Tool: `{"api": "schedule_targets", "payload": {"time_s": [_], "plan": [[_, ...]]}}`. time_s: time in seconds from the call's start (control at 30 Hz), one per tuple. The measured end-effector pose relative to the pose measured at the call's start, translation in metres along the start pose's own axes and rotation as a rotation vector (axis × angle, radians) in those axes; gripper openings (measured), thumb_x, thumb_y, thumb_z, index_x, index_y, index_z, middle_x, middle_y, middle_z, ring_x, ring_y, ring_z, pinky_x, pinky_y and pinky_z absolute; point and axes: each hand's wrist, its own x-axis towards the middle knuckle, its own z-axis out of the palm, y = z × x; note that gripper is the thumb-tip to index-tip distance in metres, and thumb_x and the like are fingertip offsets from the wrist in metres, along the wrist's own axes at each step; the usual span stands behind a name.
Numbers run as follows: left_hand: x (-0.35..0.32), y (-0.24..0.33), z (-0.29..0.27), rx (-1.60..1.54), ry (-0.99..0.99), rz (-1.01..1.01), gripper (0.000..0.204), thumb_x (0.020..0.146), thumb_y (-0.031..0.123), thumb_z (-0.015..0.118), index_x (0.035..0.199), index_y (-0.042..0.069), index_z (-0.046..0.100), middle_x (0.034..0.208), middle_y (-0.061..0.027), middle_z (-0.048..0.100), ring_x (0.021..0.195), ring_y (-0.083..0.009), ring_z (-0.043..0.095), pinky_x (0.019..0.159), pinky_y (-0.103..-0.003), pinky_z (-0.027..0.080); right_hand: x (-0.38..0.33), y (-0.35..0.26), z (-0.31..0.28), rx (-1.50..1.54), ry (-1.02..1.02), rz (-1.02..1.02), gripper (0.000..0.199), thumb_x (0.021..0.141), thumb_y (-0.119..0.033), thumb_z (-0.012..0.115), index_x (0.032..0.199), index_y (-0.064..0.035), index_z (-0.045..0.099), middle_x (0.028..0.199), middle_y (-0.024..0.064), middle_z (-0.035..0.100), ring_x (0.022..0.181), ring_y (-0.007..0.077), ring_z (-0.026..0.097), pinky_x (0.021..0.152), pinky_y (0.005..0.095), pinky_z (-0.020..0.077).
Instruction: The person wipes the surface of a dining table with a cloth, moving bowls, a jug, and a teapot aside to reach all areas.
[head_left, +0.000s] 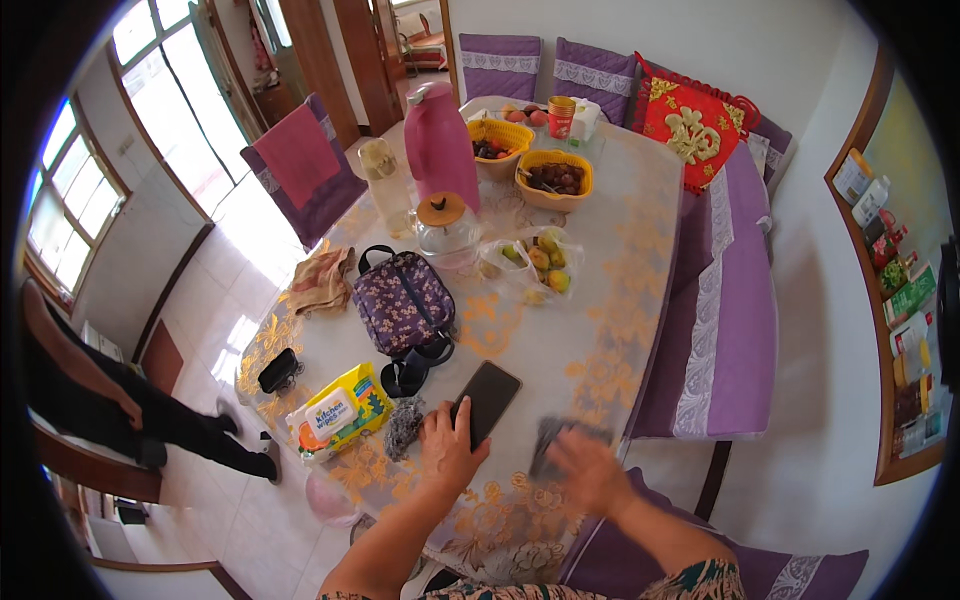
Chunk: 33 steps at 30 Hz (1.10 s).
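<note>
A dark smartphone (494, 392) is at the front of the table, and my left hand (452, 448) grips its lower left edge with the fingers closed. To the right, my right hand (590, 472) is smeared by motion over a dark grey cloth (550, 446) on the tablecloth. Left of the phone lie a fuzzy grey scrubber (404, 428) and a yellow-green pack of wipes (340, 412) with a white lid. Behind them sits a dark floral bag (404, 302) with its strap trailing toward me.
Farther back are a glass teapot (446, 238), pink thermos (444, 150), bagged fruit (545, 262), and yellow baskets (556, 198) of fruit. A black case (279, 371) lies at left. A purple-covered bench (740, 310) lines the right side. Another person's legs (170, 425) show at far left.
</note>
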Motion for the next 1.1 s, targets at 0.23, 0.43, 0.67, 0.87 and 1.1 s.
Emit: {"api": "schedule_targets", "payload": {"time_s": [0.23, 0.43, 0.67, 0.87, 1.1], "plan": [[-0.064, 0.011, -0.031, -0.106, -0.104, 0.158, 0.077, 0.066, 0.025, 0.079, 0.133, 0.003, 0.047, 0.122, -0.0187, 0.049, 0.106, -0.0388, 0.047, 0.092, -0.048, 0.041, 0.079, 0.120, 0.003, -0.181, 0.224, 0.571, 0.059, 0.090, -0.027, 0.056, 0.144, -0.0123, 0.038, 0.151, 0.0142, 0.033, 0.140, 0.0317, 0.029, 0.110, 0.0483, 0.0266], [-0.136, 0.016, -0.029, -0.168, -0.333, 0.292, 0.079, 0.069, 0.031, 0.076, 0.137, 0.006, 0.043, 0.137, -0.0130, 0.045, 0.119, -0.0336, 0.046, 0.097, -0.046, 0.040, 0.130, 0.023, 0.050, 0.061, 0.058, -0.036, 0.062, 0.088, -0.027, 0.054, 0.146, -0.0171, 0.036, 0.152, 0.0098, 0.032, 0.141, 0.0294, 0.028, 0.111, 0.0485, 0.0229], [-0.140, 0.005, -0.030, -0.263, -0.220, 0.201, 0.089, 0.071, 0.041, 0.079, 0.138, -0.002, 0.039, 0.135, -0.0153, 0.049, 0.124, -0.0337, 0.045, 0.103, -0.046, 0.037, 0.166, 0.034, 0.048, 0.041, 0.051, -0.095, 0.058, 0.088, -0.031, 0.060, 0.142, -0.0184, 0.042, 0.150, 0.0098, 0.034, 0.140, 0.0273, 0.029, 0.110, 0.0462, 0.0280], [-0.132, 0.009, -0.023, -0.269, -0.129, 0.216, 0.087, 0.071, 0.043, 0.079, 0.135, -0.004, 0.043, 0.127, -0.0176, 0.054, 0.118, -0.0340, 0.051, 0.101, -0.042, 0.042, 0.159, 0.102, 0.036, -0.199, 0.301, 0.603, 0.060, 0.087, -0.030, 0.058, 0.142, -0.0129, 0.041, 0.150, 0.0141, 0.033, 0.140, 0.0302, 0.029, 0.108, 0.0477, 0.0272], [-0.132, 0.007, -0.020, -0.242, -0.133, 0.205, 0.087, 0.071, 0.043, 0.079, 0.133, -0.006, 0.044, 0.127, -0.0172, 0.055, 0.118, -0.0334, 0.052, 0.101, -0.041, 0.042, 0.178, -0.007, 0.054, 0.058, 0.179, 0.084, 0.063, 0.085, -0.030, 0.061, 0.142, -0.0117, 0.041, 0.147, 0.0140, 0.037, 0.139, 0.0308, 0.030, 0.108, 0.0487, 0.0269]]}}
